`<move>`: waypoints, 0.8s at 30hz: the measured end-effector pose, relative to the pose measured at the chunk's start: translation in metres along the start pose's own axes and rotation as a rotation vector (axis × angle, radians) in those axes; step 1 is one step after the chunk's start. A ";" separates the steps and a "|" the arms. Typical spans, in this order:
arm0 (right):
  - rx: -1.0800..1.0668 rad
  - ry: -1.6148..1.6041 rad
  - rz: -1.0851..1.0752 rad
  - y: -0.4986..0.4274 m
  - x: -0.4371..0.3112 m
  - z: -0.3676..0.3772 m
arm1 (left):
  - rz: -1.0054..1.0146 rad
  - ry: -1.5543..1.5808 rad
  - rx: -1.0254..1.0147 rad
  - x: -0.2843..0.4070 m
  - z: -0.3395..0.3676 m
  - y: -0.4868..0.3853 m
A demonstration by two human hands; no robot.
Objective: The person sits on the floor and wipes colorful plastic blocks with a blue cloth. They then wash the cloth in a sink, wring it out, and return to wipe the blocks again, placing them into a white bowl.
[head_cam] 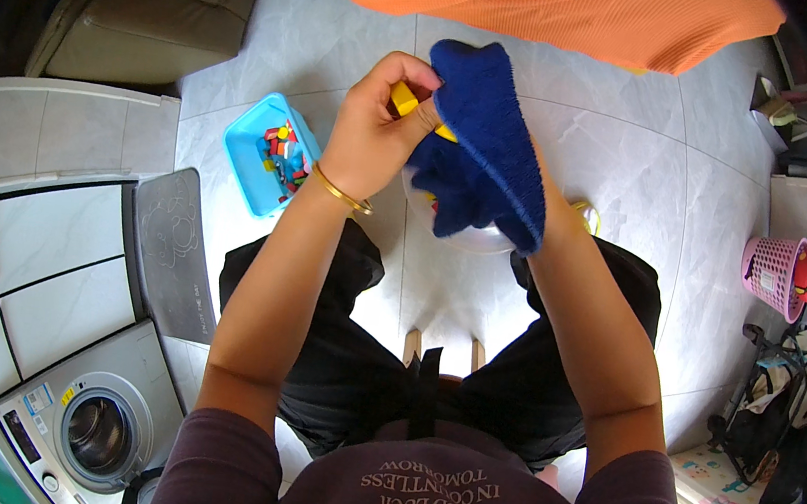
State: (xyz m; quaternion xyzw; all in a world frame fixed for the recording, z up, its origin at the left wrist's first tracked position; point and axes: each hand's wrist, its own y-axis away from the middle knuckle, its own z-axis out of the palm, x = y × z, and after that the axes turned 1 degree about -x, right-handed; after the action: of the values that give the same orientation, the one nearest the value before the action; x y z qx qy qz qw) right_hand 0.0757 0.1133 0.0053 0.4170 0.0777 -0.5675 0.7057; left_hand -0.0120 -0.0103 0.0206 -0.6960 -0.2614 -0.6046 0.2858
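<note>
My left hand, with a gold bangle at its wrist, grips a yellow toy block between thumb and fingers. A second bit of yellow shows just past the thumb, partly under the cloth. A dark blue towelling cloth drapes over my right hand, which holds it up; the right fingers are hidden behind it. Beneath the cloth stands a clear bowl with some coloured pieces, mostly covered from view. To the left, a light blue plastic basin contains several small coloured blocks.
Orange ribbed fabric spans the far side. A brown leather sofa is at upper left. Beside the washing machine lies a grey mat. On the right are a pink basket and a folded stroller.
</note>
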 end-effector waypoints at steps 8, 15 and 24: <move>-0.079 -0.067 -0.327 -0.004 0.006 0.001 | 0.240 -0.145 0.063 0.001 0.011 0.004; -0.043 -0.050 -0.231 0.000 -0.001 0.001 | 0.389 -0.279 0.127 -0.004 0.022 0.007; 0.068 -0.113 -0.250 0.002 -0.004 -0.005 | 0.375 -0.415 0.090 0.003 0.029 0.014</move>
State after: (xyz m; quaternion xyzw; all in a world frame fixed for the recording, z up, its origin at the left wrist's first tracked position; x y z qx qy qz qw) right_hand 0.0777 0.1190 0.0054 0.3951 0.0698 -0.6759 0.6182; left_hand 0.0182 0.0006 0.0194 -0.8277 -0.2076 -0.3734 0.3638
